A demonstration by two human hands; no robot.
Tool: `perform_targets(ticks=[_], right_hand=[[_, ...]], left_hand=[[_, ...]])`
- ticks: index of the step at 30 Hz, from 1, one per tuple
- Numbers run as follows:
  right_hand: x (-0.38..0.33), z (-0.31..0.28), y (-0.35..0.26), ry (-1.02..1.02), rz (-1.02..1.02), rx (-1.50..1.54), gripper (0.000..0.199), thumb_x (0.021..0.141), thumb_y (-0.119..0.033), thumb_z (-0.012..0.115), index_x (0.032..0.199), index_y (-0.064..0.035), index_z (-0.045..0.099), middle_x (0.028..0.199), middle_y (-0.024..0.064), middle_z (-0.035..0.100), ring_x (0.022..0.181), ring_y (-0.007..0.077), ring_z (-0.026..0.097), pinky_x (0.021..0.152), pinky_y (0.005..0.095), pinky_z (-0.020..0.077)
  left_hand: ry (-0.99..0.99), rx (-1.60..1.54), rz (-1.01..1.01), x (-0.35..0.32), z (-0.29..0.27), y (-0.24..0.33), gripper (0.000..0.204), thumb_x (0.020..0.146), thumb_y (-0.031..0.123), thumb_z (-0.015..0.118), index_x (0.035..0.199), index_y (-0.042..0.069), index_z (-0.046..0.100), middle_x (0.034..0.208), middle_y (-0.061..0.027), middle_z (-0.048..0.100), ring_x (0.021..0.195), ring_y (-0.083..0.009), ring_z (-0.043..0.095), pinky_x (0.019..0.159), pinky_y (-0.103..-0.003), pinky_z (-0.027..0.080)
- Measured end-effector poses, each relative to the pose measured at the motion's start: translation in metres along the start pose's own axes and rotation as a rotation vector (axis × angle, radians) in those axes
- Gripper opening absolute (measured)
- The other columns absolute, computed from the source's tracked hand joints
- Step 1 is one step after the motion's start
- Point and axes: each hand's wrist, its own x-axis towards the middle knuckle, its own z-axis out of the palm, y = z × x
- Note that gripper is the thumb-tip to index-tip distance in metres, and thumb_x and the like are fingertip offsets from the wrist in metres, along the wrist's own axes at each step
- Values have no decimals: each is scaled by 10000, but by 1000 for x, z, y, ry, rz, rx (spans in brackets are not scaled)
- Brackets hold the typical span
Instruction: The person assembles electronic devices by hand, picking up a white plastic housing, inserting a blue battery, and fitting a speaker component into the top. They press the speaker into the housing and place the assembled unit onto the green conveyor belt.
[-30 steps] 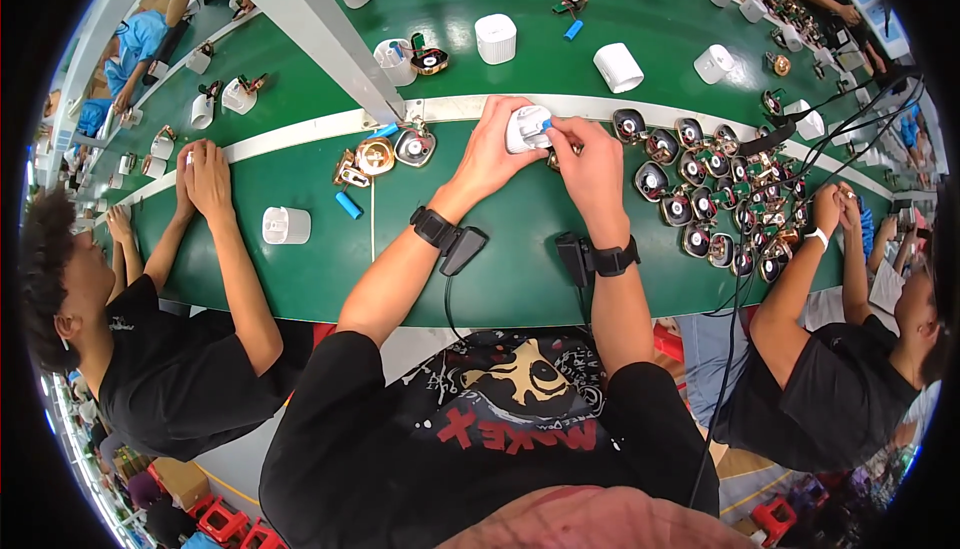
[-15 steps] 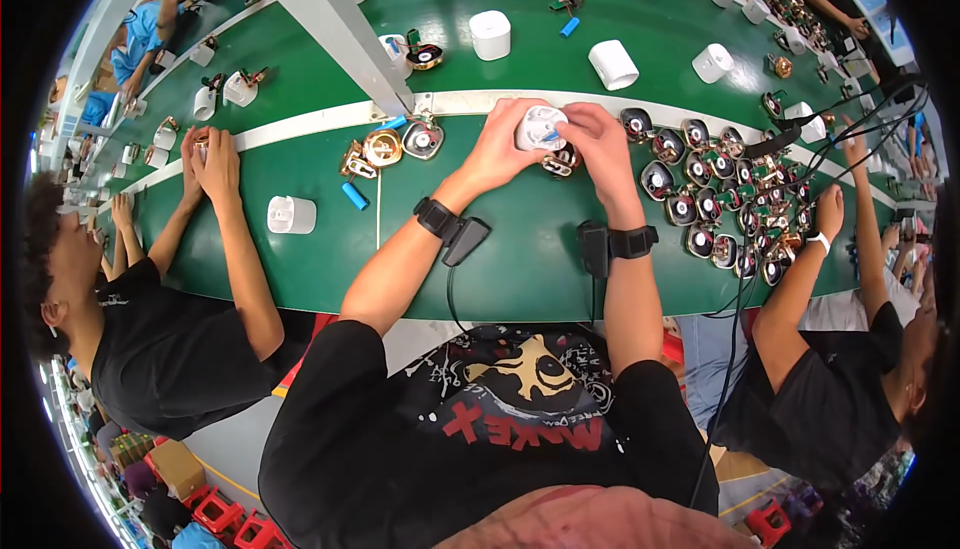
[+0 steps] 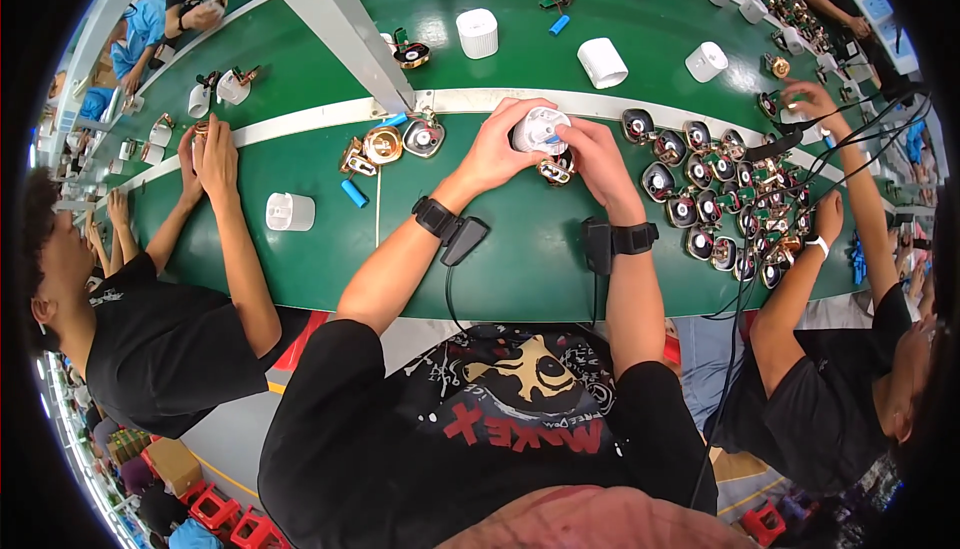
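Between my two hands is a white plastic housing, its hollow end facing up with a bit of blue inside. My left hand is closed around its left side. My right hand grips from the right, thumb and fingers at the opening by the blue part. A gold-rimmed speaker unit shows just below the housing, close to my right fingers; how it connects is hidden. To the left lie a gold round part, a black-rimmed speaker unit and a blue cylindrical cell.
Many speaker units crowd the green table on the right, under hanging black cables. Another white housing stands left. Beyond a pale rail, a green belt carries white housings. Co-workers sit on both sides; a grey post rises ahead.
Housings and parts on the far belt have shifted left. My hands stay around the housing, with slight finger movement on the right. The right-hand co-worker's far arm has reached towards the belt.
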Motion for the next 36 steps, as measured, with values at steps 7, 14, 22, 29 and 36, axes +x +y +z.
perform_targets(ticks=[7,14,22,29,36], right_hand=[[1,-3,2,-29,-35,-21,298,937,-205,613,1136,1,694,835,-33,630,668,36,507,571,210,384],[-5,14,-5,176,-265,-307,303,900,-160,653,1136,24,694,930,31,694,750,68,584,644,231,459],[-5,17,-12,203,-95,-132,297,883,-128,665,1122,46,693,952,58,710,810,93,616,715,253,489],[-3,16,-4,193,-124,-93,278,890,-115,660,1115,44,694,886,26,689,765,61,592,625,226,459],[-3,16,0,167,-165,4,261,911,-111,639,1120,40,683,861,17,677,737,54,586,606,214,452]], left_hand=[[-55,51,-19,0,-3,-5,639,650,-13,794,1245,60,571,1170,-76,574,1145,-232,557,1018,-355,441],[-74,-241,-105,-1,2,-12,619,713,-4,796,1272,43,536,1190,-62,566,1170,-188,552,1030,-324,444],[-92,-162,-90,1,0,-7,624,722,-4,798,1281,30,521,1233,-69,531,1189,-192,546,1047,-329,441],[-75,43,53,9,-6,8,653,669,-28,788,1274,51,558,1326,-89,522,1239,-270,531,1080,-395,417],[-201,515,418,13,-13,20,739,609,-104,677,1307,125,594,1411,-31,538,1361,-329,424,1092,-473,397]])
